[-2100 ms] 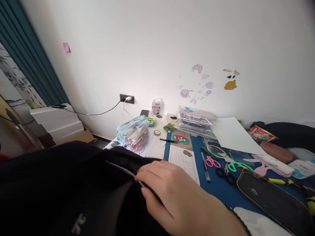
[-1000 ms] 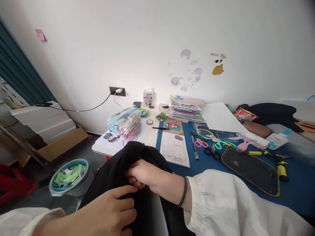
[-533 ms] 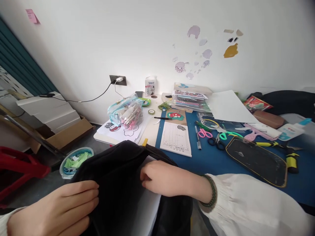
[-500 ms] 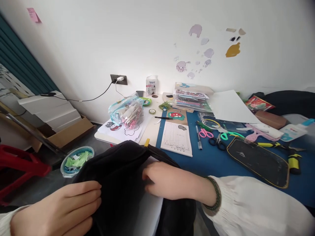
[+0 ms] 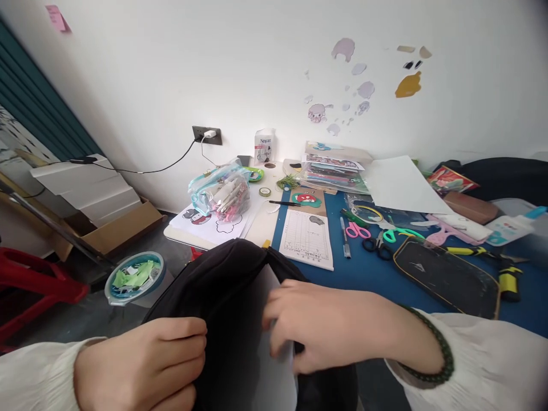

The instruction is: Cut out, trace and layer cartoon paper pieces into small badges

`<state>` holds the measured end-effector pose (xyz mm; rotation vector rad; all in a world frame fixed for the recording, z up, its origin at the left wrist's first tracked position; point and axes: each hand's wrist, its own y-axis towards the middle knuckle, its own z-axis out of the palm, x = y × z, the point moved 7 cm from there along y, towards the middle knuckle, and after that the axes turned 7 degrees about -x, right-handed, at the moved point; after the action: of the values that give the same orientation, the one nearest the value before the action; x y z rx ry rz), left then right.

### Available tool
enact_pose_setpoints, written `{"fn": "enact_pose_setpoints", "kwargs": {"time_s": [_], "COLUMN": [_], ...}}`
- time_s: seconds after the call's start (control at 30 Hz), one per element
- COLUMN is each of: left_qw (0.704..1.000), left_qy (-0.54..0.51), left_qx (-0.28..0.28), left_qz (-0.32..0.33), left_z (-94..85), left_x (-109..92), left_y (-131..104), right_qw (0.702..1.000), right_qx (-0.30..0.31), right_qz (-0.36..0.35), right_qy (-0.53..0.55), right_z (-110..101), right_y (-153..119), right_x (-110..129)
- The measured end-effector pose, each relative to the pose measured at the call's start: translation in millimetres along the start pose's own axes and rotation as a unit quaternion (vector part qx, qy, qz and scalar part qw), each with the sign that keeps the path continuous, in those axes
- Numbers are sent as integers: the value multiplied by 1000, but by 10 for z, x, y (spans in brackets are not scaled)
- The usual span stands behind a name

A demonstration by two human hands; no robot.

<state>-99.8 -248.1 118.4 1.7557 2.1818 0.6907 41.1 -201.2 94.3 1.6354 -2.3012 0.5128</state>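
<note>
A black fabric bag [image 5: 218, 268] stands upright in front of me with its mouth unzipped. My left hand [image 5: 145, 365] is closed on the bag's left edge, fingers curled over the cloth. White paper [image 5: 252, 365] stands on end inside the bag. At the bag's right side, my right hand [image 5: 325, 325] is over the paper's right edge. Its fingers are loosely bent and slightly blurred, with the thumb apart from them, and the bag's black cloth shows in the gap. The bag's lower part runs out of view.
Beyond the bag is a desk with a blue mat [image 5: 317, 278]. On it lie a printed form [image 5: 303, 242], scissors [image 5: 377, 245], a pen [image 5: 345, 240] and a black tray-like piece [image 5: 445, 279]. A clear pouch [image 5: 220, 191] sits left. A waste bin [image 5: 137, 277] stands on the floor.
My right hand has moved right and outward from deeper in the bag, its fingers loosening. My left hand and the bag's left edge have shifted right. More white paper shows.
</note>
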Motion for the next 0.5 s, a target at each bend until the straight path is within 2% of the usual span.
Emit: {"fn": "enact_pose_setpoints", "kwargs": {"time_s": [0.1,0.2,0.33,0.43,0.5], "left_qw": [996,994,994,995,997], "left_qy": [-58,-80,-87,-76,-77], "left_qx": [23,29,30,45,17], "left_qz": [64,72,57,37,14], "left_z": [54,72,104,156,122], "left_x": [-85,-98,-94,-61,-12], "left_y": [115,227,306,247,156], "right_qw": [994,988,985,976,964], "right_qx": [-52,-93,-122,-208,-250], "right_qz": [-42,-54,-66,-63,-29], "right_qy": [-85,-111,-99,-6,85], "right_z": [-111,-174,-128,-167,-169], "right_y": [198,372,454,304,115], "right_x": [104,165,170,101,-12]}}
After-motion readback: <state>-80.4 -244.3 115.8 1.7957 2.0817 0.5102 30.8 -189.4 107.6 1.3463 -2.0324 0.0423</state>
